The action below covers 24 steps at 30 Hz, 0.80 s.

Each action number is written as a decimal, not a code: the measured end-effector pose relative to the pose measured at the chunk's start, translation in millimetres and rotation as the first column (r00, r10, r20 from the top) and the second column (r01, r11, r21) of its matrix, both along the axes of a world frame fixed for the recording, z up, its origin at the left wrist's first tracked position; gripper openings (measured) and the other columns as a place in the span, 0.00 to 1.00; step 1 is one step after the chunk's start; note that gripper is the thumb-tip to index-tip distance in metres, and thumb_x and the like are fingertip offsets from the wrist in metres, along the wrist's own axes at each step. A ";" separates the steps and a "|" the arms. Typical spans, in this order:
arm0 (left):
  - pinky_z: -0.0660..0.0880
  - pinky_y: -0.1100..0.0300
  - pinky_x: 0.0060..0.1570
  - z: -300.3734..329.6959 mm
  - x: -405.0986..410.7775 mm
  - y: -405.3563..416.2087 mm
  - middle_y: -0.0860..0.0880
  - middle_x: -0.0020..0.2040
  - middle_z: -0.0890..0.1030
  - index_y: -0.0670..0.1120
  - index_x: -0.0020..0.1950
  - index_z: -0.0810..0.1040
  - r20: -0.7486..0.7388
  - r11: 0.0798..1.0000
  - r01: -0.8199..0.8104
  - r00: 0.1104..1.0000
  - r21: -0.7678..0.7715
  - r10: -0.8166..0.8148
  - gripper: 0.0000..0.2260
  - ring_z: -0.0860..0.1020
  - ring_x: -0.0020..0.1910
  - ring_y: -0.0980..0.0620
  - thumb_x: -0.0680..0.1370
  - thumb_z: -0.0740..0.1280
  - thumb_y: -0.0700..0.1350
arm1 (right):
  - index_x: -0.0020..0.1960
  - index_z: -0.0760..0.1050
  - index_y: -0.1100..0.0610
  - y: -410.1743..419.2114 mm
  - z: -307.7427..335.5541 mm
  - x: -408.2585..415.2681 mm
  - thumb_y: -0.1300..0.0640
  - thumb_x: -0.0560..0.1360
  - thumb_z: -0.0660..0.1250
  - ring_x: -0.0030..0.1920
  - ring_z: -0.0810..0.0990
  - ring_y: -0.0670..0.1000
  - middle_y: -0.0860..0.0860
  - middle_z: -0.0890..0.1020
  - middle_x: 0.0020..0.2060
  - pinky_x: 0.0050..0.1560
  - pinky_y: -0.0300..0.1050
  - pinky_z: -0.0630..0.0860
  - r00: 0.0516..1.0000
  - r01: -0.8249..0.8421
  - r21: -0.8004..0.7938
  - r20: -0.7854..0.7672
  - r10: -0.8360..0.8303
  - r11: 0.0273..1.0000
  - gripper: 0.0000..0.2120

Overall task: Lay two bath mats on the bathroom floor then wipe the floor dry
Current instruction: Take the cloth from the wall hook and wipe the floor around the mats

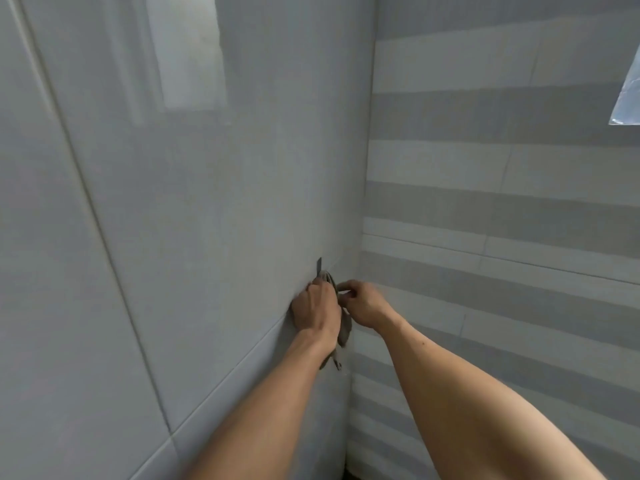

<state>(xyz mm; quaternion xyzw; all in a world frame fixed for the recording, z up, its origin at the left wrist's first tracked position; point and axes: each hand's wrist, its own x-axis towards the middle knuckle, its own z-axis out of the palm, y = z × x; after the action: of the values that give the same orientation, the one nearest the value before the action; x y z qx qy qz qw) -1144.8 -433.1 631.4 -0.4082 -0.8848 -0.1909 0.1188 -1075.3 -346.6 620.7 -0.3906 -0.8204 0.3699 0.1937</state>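
Note:
A grey cloth (344, 332) hangs from a small dark wall hook (319, 264) near the corner of two tiled walls. My left hand (315, 308) is closed around the upper part of the cloth, pressed against the left wall. My right hand (363, 303) pinches the cloth's top loop just right of the left hand. The lower end of the cloth dangles below my left wrist. No bath mat and no floor appear in this view.
The left wall (194, 209) has large pale grey tiles with a bright reflection near the top. The right wall (502, 209) has light and darker grey horizontal stripes. A clear plastic sheet (628, 95) hangs at the upper right edge.

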 end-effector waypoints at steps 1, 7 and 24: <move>0.76 0.52 0.51 2.1 0.8 -0.5 0.43 0.58 0.81 0.41 0.60 0.74 0.004 1.000 0.001 1.000 0.013 -0.001 0.11 0.80 0.56 0.43 0.80 0.59 0.41 | 0.61 0.79 0.57 1.7 2.4 -0.7 0.55 0.79 0.66 0.47 0.79 0.49 0.53 0.83 0.50 0.43 0.40 0.73 1.000 -0.009 0.004 0.007 0.009 1.000 0.12; 0.73 0.52 0.42 36.8 9.5 -0.9 0.42 0.51 0.82 0.43 0.55 0.77 -0.024 0.979 0.072 0.997 0.188 -0.068 0.10 0.81 0.50 0.39 0.78 0.60 0.43 | 0.46 0.83 0.57 40.3 47.7 37.7 0.55 0.77 0.64 0.41 0.80 0.51 0.54 0.84 0.42 0.44 0.47 0.77 0.990 0.108 0.044 -0.093 -0.103 0.993 0.10; 0.73 0.51 0.52 6.6 197.6 171.1 0.41 0.52 0.81 0.43 0.52 0.74 0.317 0.731 0.619 0.659 0.286 -0.682 0.07 0.77 0.53 0.40 0.81 0.59 0.45 | 0.40 0.84 0.53 113.6 45.5 365.0 0.47 0.71 0.70 0.43 0.81 0.48 0.47 0.85 0.39 0.50 0.48 0.77 0.905 0.426 0.039 -0.024 -0.426 0.904 0.10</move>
<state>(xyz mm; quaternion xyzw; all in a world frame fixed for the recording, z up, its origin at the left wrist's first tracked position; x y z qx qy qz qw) -947.2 -262.0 638.0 -0.6394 -0.6664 -0.3672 -0.1104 -710.3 -233.0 666.2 -0.5532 -0.7216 0.3039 0.2844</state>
